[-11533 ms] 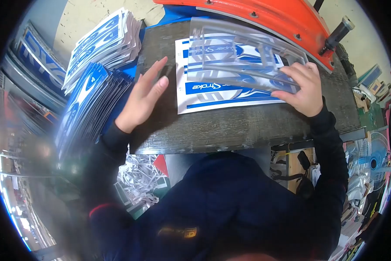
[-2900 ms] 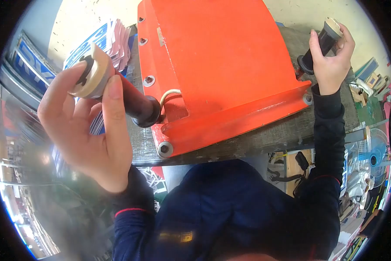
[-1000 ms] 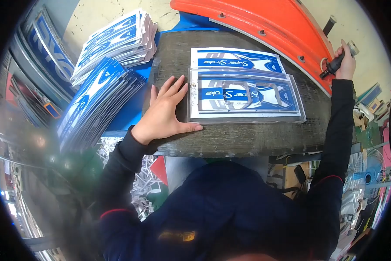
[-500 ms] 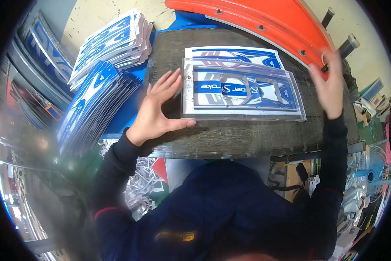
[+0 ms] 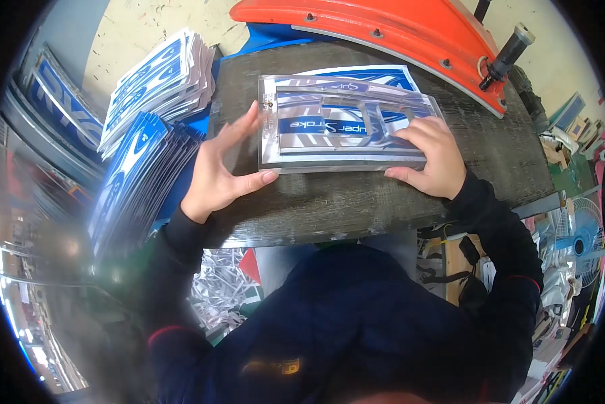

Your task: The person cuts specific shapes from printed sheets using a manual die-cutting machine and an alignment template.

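A clear cutting die (image 5: 349, 163) lies over blue-and-white printed sheets (image 5: 401, 76) on the dark worktop, its blade outline and cut-outs showing. Lettering reading "Super Stroke" shows through it. My right hand (image 5: 431, 153) grips the die's right part, thumb along the near edge and fingers bent over the top. At the left end, my left hand (image 5: 221, 168) has its thumb and fingers spread apart, the thumb tip right by the near corner. The back edge of the printed sheets sticks out beyond the die.
An orange machine arm (image 5: 383, 23) with a black handle (image 5: 511, 54) spans the back of the worktop (image 5: 302, 209). Two stacks of printed sheets, a far stack (image 5: 154, 81) and a near stack (image 5: 130, 175), stand left. Paper scraps (image 5: 221, 286) lie below; a fan (image 5: 582, 242) is at right.
My right hand has come in from the orange arm's side, leftward and down, onto the die. The die now sits slightly askew, raised toward the viewer; my left hand stays beside its left end.
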The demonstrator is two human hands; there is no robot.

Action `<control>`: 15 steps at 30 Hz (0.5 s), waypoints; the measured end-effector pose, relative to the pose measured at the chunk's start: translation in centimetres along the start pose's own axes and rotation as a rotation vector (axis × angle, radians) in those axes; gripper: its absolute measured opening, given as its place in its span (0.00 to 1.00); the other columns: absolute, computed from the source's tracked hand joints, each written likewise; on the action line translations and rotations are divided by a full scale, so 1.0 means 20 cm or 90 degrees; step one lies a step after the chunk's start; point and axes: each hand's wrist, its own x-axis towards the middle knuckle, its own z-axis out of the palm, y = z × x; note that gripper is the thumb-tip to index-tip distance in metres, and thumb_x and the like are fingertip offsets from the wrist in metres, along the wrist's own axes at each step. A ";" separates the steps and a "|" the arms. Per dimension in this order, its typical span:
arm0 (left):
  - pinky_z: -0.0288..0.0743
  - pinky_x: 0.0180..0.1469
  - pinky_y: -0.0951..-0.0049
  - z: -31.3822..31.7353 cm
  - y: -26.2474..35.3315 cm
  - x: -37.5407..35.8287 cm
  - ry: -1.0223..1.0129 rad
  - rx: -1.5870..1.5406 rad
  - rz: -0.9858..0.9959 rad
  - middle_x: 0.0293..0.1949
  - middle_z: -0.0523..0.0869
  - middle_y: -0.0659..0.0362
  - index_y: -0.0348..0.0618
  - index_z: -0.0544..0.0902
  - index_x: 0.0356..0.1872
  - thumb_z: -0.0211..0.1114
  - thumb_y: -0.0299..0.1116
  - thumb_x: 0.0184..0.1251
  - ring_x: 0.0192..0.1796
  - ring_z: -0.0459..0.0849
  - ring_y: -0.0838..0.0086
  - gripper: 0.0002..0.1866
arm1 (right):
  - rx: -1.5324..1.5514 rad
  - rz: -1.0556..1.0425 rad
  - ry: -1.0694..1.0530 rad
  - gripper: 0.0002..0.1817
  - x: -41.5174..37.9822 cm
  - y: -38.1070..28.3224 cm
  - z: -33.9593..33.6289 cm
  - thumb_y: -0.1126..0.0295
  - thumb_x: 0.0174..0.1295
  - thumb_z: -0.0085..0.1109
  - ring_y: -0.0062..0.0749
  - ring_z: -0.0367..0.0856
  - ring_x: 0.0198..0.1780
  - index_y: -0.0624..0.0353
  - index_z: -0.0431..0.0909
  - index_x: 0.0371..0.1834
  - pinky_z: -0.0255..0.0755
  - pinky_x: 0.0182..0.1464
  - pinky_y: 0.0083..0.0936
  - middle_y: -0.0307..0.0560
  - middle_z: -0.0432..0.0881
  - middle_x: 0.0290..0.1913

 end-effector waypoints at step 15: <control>0.29 0.76 0.29 0.00 0.05 -0.07 -0.054 0.291 0.080 0.45 0.92 0.56 0.47 0.69 0.76 0.68 0.69 0.56 0.67 0.79 0.54 0.50 | 0.150 0.095 0.299 0.26 -0.04 0.08 -0.06 0.51 0.61 0.67 0.38 0.78 0.42 0.66 0.81 0.47 0.68 0.54 0.32 0.49 0.81 0.40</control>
